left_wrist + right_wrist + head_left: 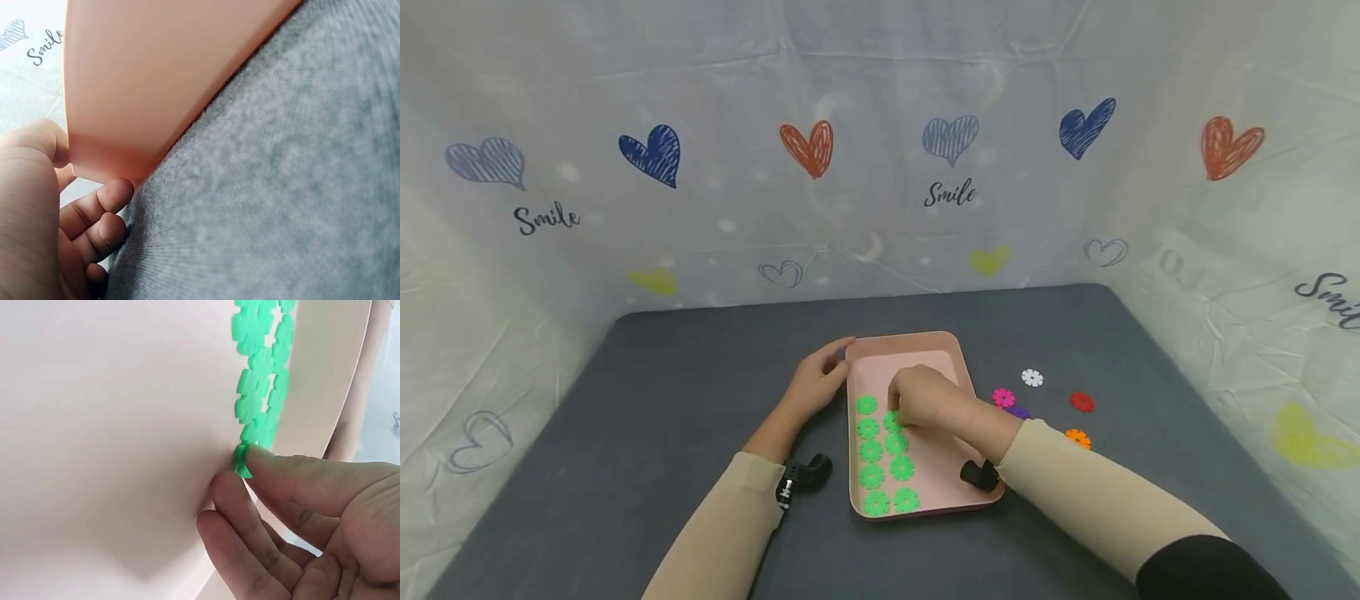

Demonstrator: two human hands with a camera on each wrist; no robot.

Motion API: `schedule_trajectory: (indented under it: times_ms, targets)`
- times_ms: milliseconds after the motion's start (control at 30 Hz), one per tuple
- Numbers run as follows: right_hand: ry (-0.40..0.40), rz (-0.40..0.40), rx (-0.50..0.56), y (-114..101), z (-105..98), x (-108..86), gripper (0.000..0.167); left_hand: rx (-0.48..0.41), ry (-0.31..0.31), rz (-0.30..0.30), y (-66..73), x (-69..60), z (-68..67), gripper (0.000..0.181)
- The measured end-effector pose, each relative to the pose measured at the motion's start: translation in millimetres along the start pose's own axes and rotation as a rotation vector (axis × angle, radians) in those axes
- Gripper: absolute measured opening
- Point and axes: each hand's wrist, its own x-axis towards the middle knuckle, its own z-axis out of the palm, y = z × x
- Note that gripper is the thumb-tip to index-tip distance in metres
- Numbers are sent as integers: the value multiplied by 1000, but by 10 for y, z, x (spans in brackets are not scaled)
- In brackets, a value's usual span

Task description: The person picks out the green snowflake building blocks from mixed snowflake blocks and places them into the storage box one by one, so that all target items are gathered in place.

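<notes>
A shallow pink tray [947,467] lies on the dark grey table, with two columns of green flower-shaped plastic discs [872,477] along its left side. My left hand [811,385] holds the tray at its far left corner, and its curled fingers and thumb meet the tray wall [119,94] in the left wrist view. Over the tray, my right hand [928,398] pinches one green flower-shaped disc [242,461] at the far end of the second column. That disc sits tilted between thumb and finger, partly hidden by the thumb.
Right of the tray lie loose discs: white [1032,378], pink [1003,397], purple [1018,412], red [1082,402] and orange [1078,438]. The right forearm passes close to the purple and orange ones. A pale heart-printed curtain [880,225] encloses the table [715,375].
</notes>
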Motion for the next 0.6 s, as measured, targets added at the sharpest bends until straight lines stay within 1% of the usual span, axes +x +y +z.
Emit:
schedule_trajectory:
  times_ms: [100,200,300,367,433,500,567,600]
  targets:
    - [1,21,40,25,-23,-46,12,-6,-4,1,1,2,-6,44]
    - [23,7,105,113,-129,-179,19,-12,-5,-2,0,7,0,44]
    - [68,-24,150,262,-316,-424,22,-19,-4,-9,1,8,27,44]
    - [104,-15,163,393,-438,-626,21,-20,-5,-10,6,14,45,44]
    - [121,6,142,539,-535,-841,18,-22,-4,-7,15,17,49,45]
    - [100,41,104,688,-589,-1053,12,-22,0,-5,17,15,41,45]
    - [48,75,51,819,-615,-1250,3,-17,2,-7,17,8,26,45]
    - [12,96,30,876,-615,-1341,5,-15,5,-11,19,3,16,45]
